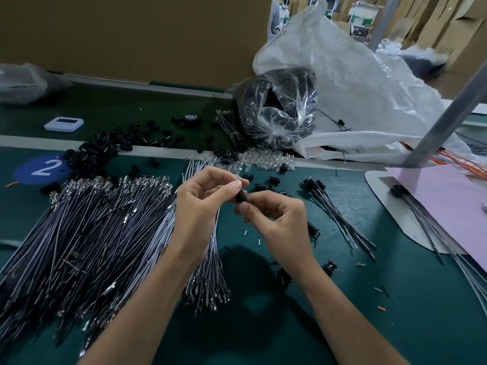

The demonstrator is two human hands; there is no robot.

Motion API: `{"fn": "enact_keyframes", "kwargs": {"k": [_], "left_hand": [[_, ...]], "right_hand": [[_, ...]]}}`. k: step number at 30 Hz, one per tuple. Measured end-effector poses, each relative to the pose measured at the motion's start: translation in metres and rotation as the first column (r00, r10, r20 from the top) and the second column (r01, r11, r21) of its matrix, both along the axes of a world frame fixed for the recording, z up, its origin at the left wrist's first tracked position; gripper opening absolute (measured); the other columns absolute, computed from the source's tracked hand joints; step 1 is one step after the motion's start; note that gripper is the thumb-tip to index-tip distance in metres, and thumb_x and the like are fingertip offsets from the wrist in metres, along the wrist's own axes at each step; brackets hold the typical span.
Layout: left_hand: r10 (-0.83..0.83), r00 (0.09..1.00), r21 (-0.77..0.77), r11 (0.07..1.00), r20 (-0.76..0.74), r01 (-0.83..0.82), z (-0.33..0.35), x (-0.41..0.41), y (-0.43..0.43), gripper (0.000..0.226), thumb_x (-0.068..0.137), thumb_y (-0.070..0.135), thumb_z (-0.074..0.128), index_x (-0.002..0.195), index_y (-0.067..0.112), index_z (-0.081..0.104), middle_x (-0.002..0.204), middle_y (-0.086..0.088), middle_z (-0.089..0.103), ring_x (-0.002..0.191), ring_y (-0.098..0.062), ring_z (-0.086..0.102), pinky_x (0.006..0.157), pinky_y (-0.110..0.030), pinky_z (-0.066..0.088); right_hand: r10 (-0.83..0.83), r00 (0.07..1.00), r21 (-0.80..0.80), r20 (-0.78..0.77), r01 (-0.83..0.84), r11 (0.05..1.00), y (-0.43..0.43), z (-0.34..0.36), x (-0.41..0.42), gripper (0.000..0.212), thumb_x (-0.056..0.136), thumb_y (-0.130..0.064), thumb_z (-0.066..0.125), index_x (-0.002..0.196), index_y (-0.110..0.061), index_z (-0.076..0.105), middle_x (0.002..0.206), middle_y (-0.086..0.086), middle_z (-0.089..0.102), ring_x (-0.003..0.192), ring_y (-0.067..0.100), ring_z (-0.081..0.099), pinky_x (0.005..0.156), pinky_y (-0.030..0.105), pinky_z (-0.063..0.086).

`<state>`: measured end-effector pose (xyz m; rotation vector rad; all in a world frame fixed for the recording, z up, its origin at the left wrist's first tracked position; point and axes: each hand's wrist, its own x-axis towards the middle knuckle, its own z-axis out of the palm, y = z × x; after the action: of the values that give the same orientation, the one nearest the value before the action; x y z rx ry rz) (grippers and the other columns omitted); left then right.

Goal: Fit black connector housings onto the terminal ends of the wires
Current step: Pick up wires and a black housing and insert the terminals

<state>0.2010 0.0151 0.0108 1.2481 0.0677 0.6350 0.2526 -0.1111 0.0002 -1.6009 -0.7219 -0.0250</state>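
Note:
A small black connector housing [240, 197] is held above the green mat between both hands. My left hand [203, 204] pinches its top with thumb and forefinger. My right hand [276, 217] grips its lower end from the right. A big heap of black and white wires with metal terminals [92, 233] lies to the left, and a thinner bundle [210, 264] runs under my left wrist. Loose black housings [105, 148] are scattered at the back left. Wires fitted with housings [332, 209] lie to the right.
A clear bag of black parts [279, 109] and a large white sack [369, 88] stand at the back. Clear small pieces [263, 160] lie by the conveyor edge. A pink sheet [448, 206] on a white tray, a grey post [448, 109] and a white timer [64, 124] are nearby.

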Motion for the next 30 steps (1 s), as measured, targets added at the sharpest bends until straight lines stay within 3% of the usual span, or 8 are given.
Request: {"fn": "enact_keyframes", "kwargs": {"k": [6,13,16,19,22,26,30], "left_hand": [[-0.031,0.999,-0.115,0.993,0.014,0.032,-0.001,0.000,-0.005,0.007,0.073,0.016,0.079,0.075,0.017,0.072,0.088,-0.009,0.075,0.078,-0.020,0.068,0.071,-0.030,0.055],[-0.062,0.998,-0.274,0.960,0.011,0.062,-0.005,0.003,-0.009,0.007,0.069,0.019,0.073,0.075,0.016,0.074,0.090,-0.009,0.076,0.079,-0.016,0.070,0.070,-0.024,0.056],[-0.084,0.996,-0.307,0.948,0.001,0.081,-0.006,0.004,-0.011,0.006,0.074,0.017,0.070,0.078,0.014,0.072,0.091,-0.008,0.075,0.080,-0.017,0.069,0.069,-0.026,0.056],[-0.134,0.991,-0.287,0.950,-0.012,0.125,-0.006,0.004,-0.011,0.020,0.071,0.021,0.073,0.089,0.013,0.072,0.097,-0.011,0.075,0.085,-0.019,0.070,0.071,-0.026,0.056],[-0.168,0.983,-0.196,0.969,-0.074,0.151,-0.005,0.004,-0.012,0.037,0.064,0.025,0.079,0.097,0.010,0.074,0.099,-0.012,0.075,0.090,-0.019,0.072,0.075,-0.024,0.056],[-0.147,0.986,-0.116,0.984,-0.083,0.137,-0.006,0.004,-0.016,0.024,0.064,0.027,0.079,0.086,0.017,0.081,0.095,-0.009,0.076,0.089,-0.019,0.073,0.078,-0.025,0.057],[-0.057,0.998,-0.085,0.995,-0.031,0.055,-0.004,0.003,-0.018,0.016,0.072,0.022,0.074,0.087,0.018,0.080,0.093,-0.007,0.077,0.088,-0.017,0.073,0.075,-0.020,0.056]], "right_hand": [[0.001,0.998,0.026,-0.069,0.000,1.000,0.000,0.001,0.003,0.004,0.084,-0.005,0.073,0.084,-0.009,0.075,0.072,0.003,0.075,0.066,0.014,0.070,0.066,0.024,0.055],[-0.016,0.997,0.061,-0.073,0.021,0.998,0.000,0.002,0.001,0.006,0.083,-0.003,0.074,0.078,-0.005,0.074,0.070,0.004,0.073,0.061,0.017,0.068,0.061,0.022,0.054],[-0.032,0.998,0.046,-0.059,0.035,0.998,0.001,0.001,0.001,0.006,0.084,-0.004,0.074,0.078,-0.007,0.074,0.070,0.004,0.073,0.063,0.021,0.070,0.063,0.029,0.058],[-0.040,0.996,0.064,-0.074,0.045,0.997,0.000,0.001,0.003,0.005,0.086,-0.004,0.072,0.081,-0.006,0.073,0.071,0.005,0.074,0.065,0.022,0.071,0.065,0.031,0.058],[-0.046,0.996,0.088,-0.078,0.053,0.995,-0.002,0.002,0.005,0.007,0.087,-0.006,0.071,0.080,-0.007,0.073,0.069,0.000,0.073,0.062,0.014,0.068,0.063,0.022,0.053],[-0.028,0.996,0.117,-0.085,0.038,0.992,-0.002,0.002,0.006,0.014,0.087,-0.003,0.070,0.077,-0.014,0.071,0.071,-0.009,0.071,0.061,0.008,0.065,0.061,0.016,0.051],[0.007,0.996,0.125,-0.085,0.004,0.992,0.000,0.001,0.005,0.011,0.087,-0.004,0.071,0.077,-0.010,0.070,0.067,-0.004,0.070,0.064,0.008,0.067,0.064,0.018,0.053]]}}
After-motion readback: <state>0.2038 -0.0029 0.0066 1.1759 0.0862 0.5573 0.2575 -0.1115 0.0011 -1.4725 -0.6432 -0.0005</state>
